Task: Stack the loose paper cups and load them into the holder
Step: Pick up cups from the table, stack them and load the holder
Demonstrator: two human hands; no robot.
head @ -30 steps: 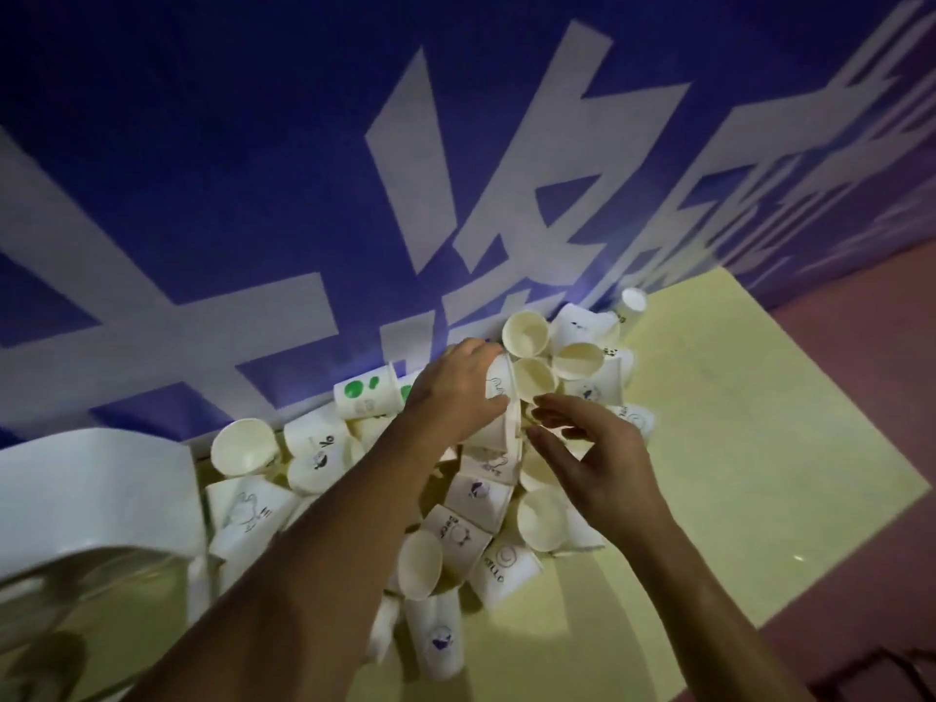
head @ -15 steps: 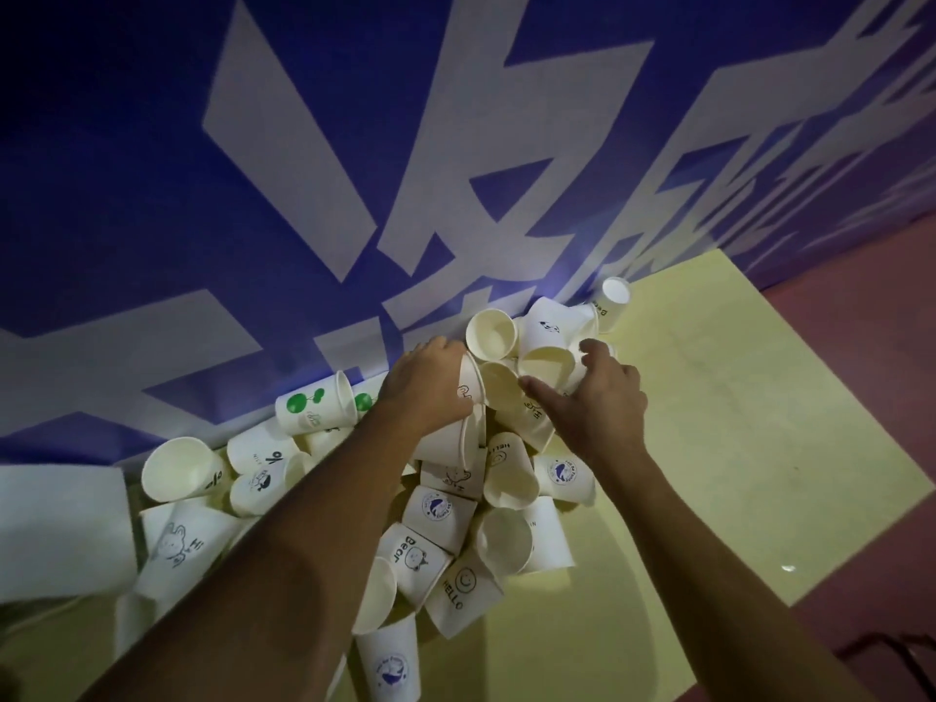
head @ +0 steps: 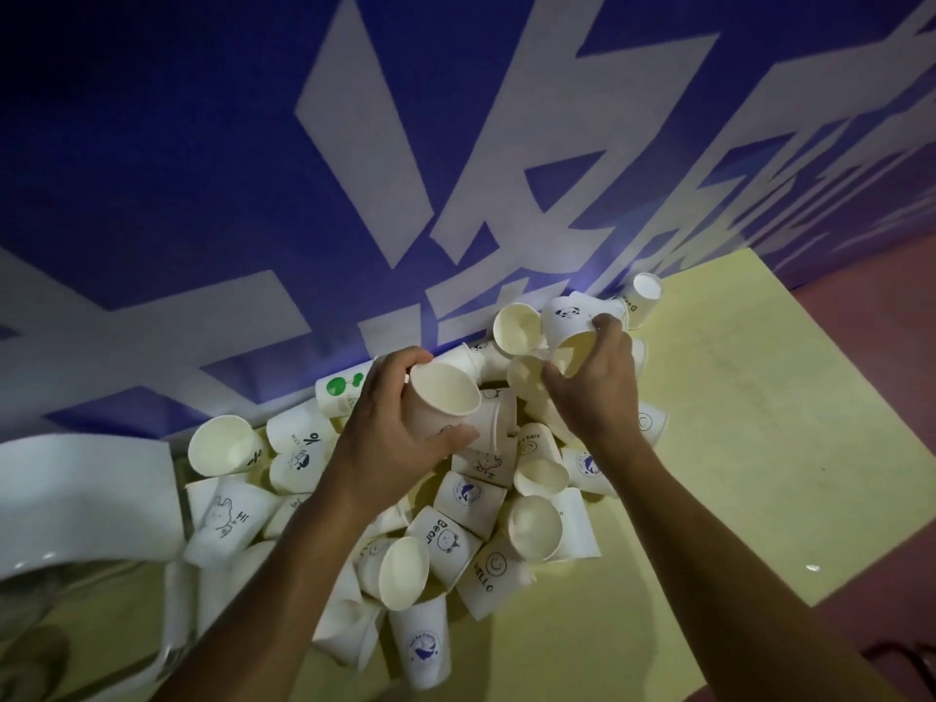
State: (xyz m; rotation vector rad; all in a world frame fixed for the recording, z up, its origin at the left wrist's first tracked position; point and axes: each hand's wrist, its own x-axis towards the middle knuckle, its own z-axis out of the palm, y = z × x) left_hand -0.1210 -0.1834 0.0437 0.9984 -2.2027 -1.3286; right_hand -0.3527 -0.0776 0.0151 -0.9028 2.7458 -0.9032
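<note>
Forearms, two of them and bare, reach in from the near side over the pile of paper cups [head: 471, 494], which lies on a yellow counter [head: 759, 448]. At the pile's near edge lies a blue-print cup [head: 423, 646], and just past it a HELLO cup [head: 489, 575] and a Bear cup [head: 445, 539] lie on their sides. The cups are white outside and cream inside, most with a small printed picture or word, tumbled with mouths facing every way. I count more than twenty loose, too overlapped for an exact figure.

Over the middle of the pile the left hand [head: 395, 433] is curled round an upturned cup [head: 445, 397], thumb beneath and fingers over the top, its open mouth turned toward the other hand. At the pile's far side the right hand [head: 592, 392] pinches a panda cup [head: 567, 319] by its rim between thumb and fingertips, mouth tilted downward. So two cups are held, one in each hand.

Left of the pile sits a white curved object [head: 86, 499]; whether it is the holder I cannot tell. Behind the pile hangs a blue banner [head: 202, 169] with large white characters.
</note>
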